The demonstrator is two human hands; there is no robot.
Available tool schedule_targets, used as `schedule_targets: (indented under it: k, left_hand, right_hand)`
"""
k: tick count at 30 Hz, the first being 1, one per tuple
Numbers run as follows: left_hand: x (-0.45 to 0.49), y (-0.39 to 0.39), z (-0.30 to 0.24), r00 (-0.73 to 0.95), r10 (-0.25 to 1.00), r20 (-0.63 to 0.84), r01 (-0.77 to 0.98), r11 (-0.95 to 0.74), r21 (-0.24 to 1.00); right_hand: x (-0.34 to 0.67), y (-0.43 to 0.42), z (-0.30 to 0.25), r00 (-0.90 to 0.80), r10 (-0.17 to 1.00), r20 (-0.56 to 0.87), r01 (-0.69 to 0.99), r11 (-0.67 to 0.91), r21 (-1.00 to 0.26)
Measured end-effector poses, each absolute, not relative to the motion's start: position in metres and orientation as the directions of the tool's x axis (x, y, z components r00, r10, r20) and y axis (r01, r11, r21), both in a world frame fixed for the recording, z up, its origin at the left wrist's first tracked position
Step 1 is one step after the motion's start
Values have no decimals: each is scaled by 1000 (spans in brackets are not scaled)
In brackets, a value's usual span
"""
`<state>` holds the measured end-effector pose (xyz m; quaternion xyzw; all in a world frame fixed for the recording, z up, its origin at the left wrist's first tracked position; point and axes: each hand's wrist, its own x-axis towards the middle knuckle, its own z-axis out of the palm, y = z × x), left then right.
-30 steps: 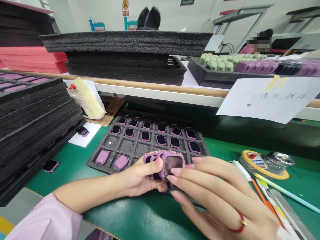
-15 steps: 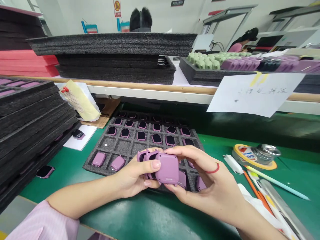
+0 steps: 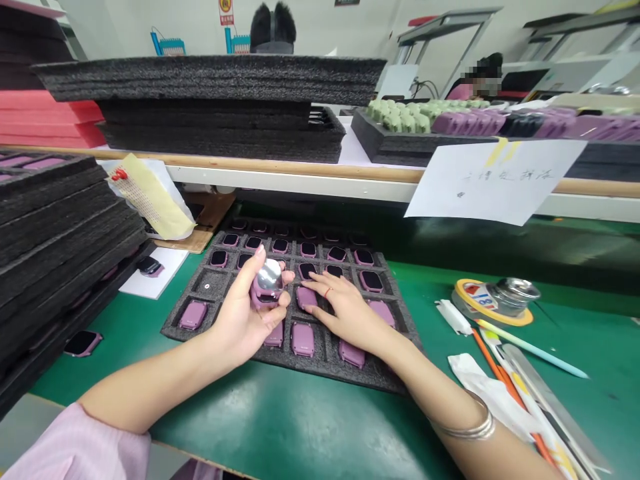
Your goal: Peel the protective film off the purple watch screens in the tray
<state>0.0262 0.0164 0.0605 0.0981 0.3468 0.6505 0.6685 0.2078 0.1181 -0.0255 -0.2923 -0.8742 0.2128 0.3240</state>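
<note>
Working over the green desk [image 3: 280, 420], you've got a grey foam tray [image 3: 385, 350] of pink watch cases, your left hand [image 3: 245, 310] clasping one silver-backed pink watch case [image 3: 261, 295] up above the tray, and your open right hand [image 3: 345, 310] lying spread, fingertips on another pink case [image 3: 306, 298] in its compartment.

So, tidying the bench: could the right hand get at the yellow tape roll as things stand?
Probably yes: the right hand rests on the foam tray, with only green mat between it and the tape roll.
</note>
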Motion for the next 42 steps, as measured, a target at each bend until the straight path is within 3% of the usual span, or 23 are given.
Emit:
schedule_targets:
  k: [6, 11, 15, 23, 30, 36, 42]
  left_hand:
    - [34, 11, 50, 98, 947, -306, -733, 277, 621]
    - [44, 6, 38, 258, 910, -325, -622, 414, 665]
    - [47, 4, 33, 285, 926, -246, -597, 372, 711]
    - [48, 1, 35, 287, 940, -185, -712, 339, 616]
    - [47, -3, 41, 375, 909, -183, -709, 409, 574]
    - [44, -6, 46, 398, 903, -162, -720, 417, 555]
    - [44, -4, 47, 404, 906, -128, -686, 393, 613]
  right_hand:
    - [219, 93, 22, -486, 653, 581, 266, 743, -614]
    - [220, 68, 49, -651, 408, 640, 76, 874, -480]
    - [216, 63, 43, -634, 362, 683, 49, 901, -431]
    - [214, 61, 48, -548, 371, 750, -10, 893, -450]
    - [219, 55, 54, -117, 574, 810, -74, 809, -584]
    - [220, 52, 49, -521, 591, 617, -111, 669, -735]
    - [216, 52, 45, -599, 530, 600, -63, 716, -695]
